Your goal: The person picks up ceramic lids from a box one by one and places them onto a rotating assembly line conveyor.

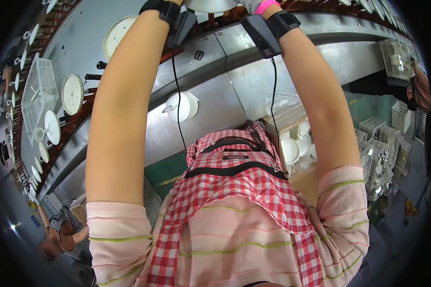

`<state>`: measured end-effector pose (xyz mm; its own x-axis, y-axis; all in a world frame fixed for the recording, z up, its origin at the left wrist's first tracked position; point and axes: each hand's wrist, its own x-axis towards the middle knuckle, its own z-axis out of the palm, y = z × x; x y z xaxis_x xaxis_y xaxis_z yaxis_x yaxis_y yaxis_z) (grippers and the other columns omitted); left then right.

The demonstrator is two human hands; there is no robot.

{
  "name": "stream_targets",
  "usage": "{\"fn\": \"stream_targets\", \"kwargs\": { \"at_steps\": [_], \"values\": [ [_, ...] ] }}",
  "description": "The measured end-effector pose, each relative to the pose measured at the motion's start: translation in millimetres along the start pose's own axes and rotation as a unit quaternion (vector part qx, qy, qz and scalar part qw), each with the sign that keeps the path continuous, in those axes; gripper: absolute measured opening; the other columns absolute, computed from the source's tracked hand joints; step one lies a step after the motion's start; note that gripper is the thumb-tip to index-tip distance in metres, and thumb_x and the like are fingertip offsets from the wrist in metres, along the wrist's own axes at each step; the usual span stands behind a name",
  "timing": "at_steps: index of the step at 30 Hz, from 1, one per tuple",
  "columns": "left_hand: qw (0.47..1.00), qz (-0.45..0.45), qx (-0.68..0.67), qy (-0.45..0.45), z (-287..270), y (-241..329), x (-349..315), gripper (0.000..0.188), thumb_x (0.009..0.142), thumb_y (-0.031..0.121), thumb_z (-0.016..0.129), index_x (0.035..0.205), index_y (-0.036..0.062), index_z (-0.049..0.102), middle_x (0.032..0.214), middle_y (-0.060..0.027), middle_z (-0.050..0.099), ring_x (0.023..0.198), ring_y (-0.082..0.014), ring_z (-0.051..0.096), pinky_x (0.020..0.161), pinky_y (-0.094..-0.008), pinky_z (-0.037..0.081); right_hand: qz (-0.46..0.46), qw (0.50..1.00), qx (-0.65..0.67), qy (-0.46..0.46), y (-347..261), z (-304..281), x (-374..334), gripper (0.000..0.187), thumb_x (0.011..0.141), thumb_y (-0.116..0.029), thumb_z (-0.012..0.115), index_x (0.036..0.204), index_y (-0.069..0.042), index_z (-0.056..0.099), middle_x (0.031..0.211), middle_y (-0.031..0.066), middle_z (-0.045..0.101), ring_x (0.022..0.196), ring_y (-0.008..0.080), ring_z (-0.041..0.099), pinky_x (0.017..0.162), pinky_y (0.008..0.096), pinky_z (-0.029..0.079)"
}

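Both my forearms reach up to the top edge of the head view, each with a black strapped device at the wrist. My left hand is cut off by that edge. Only a grey-gloved sliver of my right hand [248, 5], above a pink cuff, shows; its fingers are hidden. A pale round dish [211, 5] lies between the wrists, partly out of view. Whether either hand touches it cannot be made out. Two white cups or small pans with handles [189, 106] sit together on the metal ledge nearer my body.
White perforated discs [72, 94] and other white round pieces stand along a brown rack [88, 112] at left, near a white plastic basket [38, 95]. An open carton holds white pans [290, 151]. Wire baskets [378, 158] are stacked at right. Other people are at both sides; thin black cables hang from my wrists.
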<state>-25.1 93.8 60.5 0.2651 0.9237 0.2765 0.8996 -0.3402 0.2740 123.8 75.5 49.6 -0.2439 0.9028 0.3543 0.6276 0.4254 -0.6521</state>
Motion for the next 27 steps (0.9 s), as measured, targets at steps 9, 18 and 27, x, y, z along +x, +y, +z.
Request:
{"fn": "stream_targets", "kwargs": {
  "at_steps": [9, 18, 27],
  "values": [
    [0.952, -0.155, -0.265, 0.0, -18.1, -19.0, -68.7, 0.046, 0.092, 0.036, 0.037, 0.092, -0.0021, 0.063, 0.087, -0.0249, 0.063, 0.085, -0.0355, 0.06, 0.075, -0.0399, 0.045, -0.196, 0.974, 0.113, -0.001, -32.7, 19.1, -50.7, 0.044, 0.071, -0.019, 0.062, 0.111, -0.001, 0.054, 0.11, 0.0204, 0.054, 0.106, 0.0362, 0.048, 0.094, 0.0405, 0.038],
    [0.584, -0.296, -0.74, -0.156, -37.6, -80.8, -126.0, 0.057, 0.094, 0.046, 0.033, 0.123, -0.0011, 0.047, 0.12, -0.0163, 0.055, 0.108, -0.0259, 0.051, 0.096, -0.0354, 0.037, -0.094, 0.954, 0.268, -0.099, -77.9, 56.6, -58.4, 0.045, 0.076, -0.023, 0.06, 0.115, -0.004, 0.05, 0.107, 0.0163, 0.056, 0.103, 0.0322, 0.051, 0.091, 0.0414, 0.041],
    [0.567, -0.266, -0.76, -0.177, -51.3, -87.9, -154.9, 0.077, 0.093, 0.055, 0.023, 0.127, -0.0115, 0.037, 0.123, -0.0219, 0.051, 0.112, -0.027, 0.051, 0.1, -0.0345, 0.035, -0.234, 0.967, -0.091, -0.045, -85.7, 91.1, -61.7, 0.036, 0.085, -0.037, 0.048, 0.114, -0.019, 0.057, 0.114, 0.0096, 0.058, 0.113, 0.0288, 0.049, 0.092, 0.0448, 0.039]
  ]
}}
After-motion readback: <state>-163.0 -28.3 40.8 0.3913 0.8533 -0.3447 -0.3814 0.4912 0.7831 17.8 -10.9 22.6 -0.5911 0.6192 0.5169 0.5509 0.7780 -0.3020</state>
